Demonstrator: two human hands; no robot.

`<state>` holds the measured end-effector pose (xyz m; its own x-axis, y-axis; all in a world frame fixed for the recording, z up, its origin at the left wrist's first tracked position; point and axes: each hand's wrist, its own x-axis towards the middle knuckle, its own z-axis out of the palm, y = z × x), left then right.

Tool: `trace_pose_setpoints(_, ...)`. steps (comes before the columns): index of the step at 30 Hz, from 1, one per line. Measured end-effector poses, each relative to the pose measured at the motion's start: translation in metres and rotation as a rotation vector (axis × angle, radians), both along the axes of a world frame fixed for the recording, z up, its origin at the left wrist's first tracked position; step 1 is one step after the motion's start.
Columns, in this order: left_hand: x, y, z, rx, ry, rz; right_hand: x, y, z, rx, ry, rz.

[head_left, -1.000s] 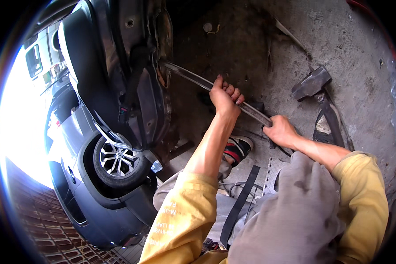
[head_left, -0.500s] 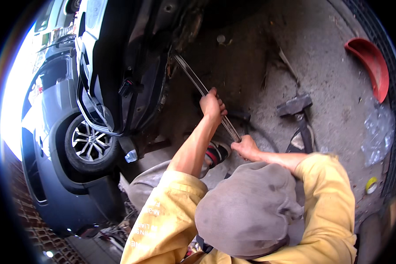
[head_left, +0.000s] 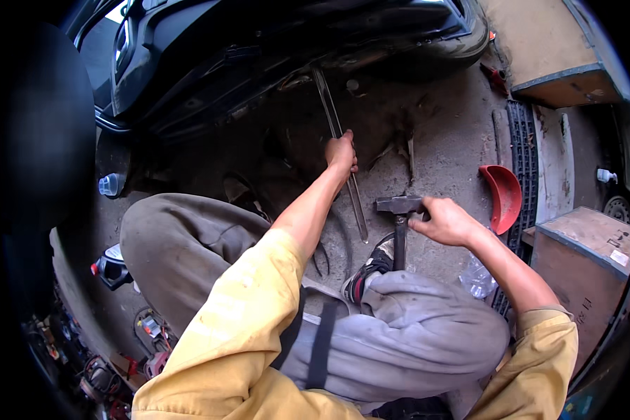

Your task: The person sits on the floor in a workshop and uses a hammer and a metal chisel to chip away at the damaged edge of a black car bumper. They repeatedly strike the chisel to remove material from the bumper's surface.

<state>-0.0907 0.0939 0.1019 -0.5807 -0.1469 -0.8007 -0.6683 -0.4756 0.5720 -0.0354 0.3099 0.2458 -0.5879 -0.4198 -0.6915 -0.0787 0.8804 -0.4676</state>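
Observation:
A long, narrow metal bar [head_left: 357, 203] slants up from the floor area to the lower edge of a dark car body [head_left: 245, 73]. My left hand [head_left: 341, 152] is wrapped around the bar near its middle, and its near end is free. Right of that end, my right hand [head_left: 442, 220] grips one side of the head of a hammer [head_left: 397, 204]. The hammer's dark handle points down towards me, beside my shoe [head_left: 372, 269]. Where the bar's far end meets the car is in shadow, so I cannot tell how it sits there.
On the right are a red curved piece [head_left: 504, 199], a clear plastic bag [head_left: 477, 278], a black grated strip [head_left: 523, 168] and a wooden box [head_left: 588, 259]. To the left lie a clear plastic bottle [head_left: 110, 184] and a dark jug [head_left: 112, 267]. My bent knees flank the work.
My right hand has left the bar's near end and now holds the hammer by its head. The left hand keeps its grip on the bar. The view has turned and shows more of my legs.

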Motion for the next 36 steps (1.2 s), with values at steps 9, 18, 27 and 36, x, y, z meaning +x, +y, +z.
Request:
trace_pose_setpoints(9, -0.001, 0.001, -0.016, -0.182, -0.008, -0.089, 0.119, -0.164, -0.170, 0.231, 0.550, -0.977)
trace_pose_setpoints(18, 0.048, -0.028, -0.022, 1.176, 0.356, -0.228, 0.115, -0.159, -0.156, 0.117, 0.360, -1.055)
trace_pose_setpoints(27, 0.096, -0.049, -0.030, 0.333, -0.072, -0.248, 0.125, -0.206, -0.183, -0.237, 0.156, -1.218)
trace_pose_setpoints(36, 0.088, -0.046, 0.003, 0.012, -0.150, -0.226, 0.120, -0.221, -0.170, -0.172, 0.126, -1.180)
